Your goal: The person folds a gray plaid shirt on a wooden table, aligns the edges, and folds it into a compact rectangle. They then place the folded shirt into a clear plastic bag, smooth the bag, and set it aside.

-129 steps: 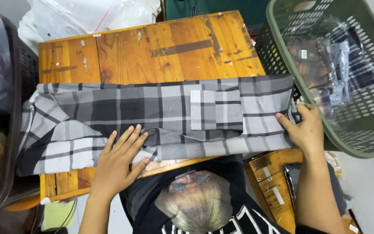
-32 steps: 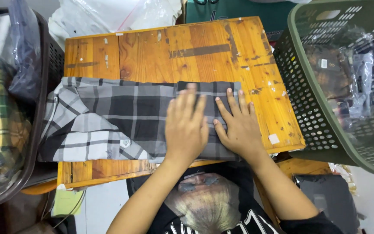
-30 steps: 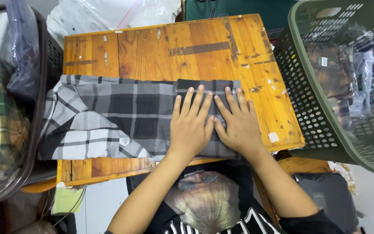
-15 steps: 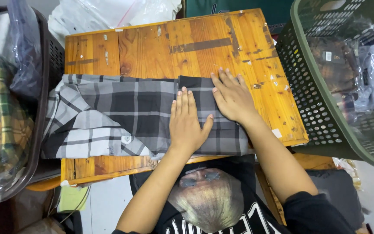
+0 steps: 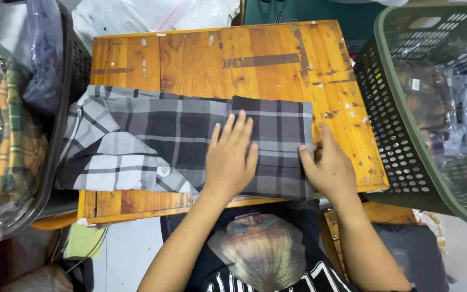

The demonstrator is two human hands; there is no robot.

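A grey plaid shirt (image 5: 190,143) lies partly folded across the near half of a worn wooden table (image 5: 255,59). The left hand (image 5: 231,157) rests flat on the shirt, fingers spread and straight, gripping nothing. The right hand (image 5: 328,167) sits at the shirt's right edge, at the table's near right corner; its fingers are loosely extended along the folded edge, the thumb touching the cloth, and whether they pinch it cannot be told.

Right of the table stands a green perforated basket (image 5: 390,135), holding bagged clothes (image 5: 444,103) in clear plastic, dark and plaid. Left of the table a dark bin (image 5: 60,108) holds more bagged garments (image 5: 12,135), one green-and-orange plaid. Beyond the table's far edge lie white plastic bags (image 5: 158,13).
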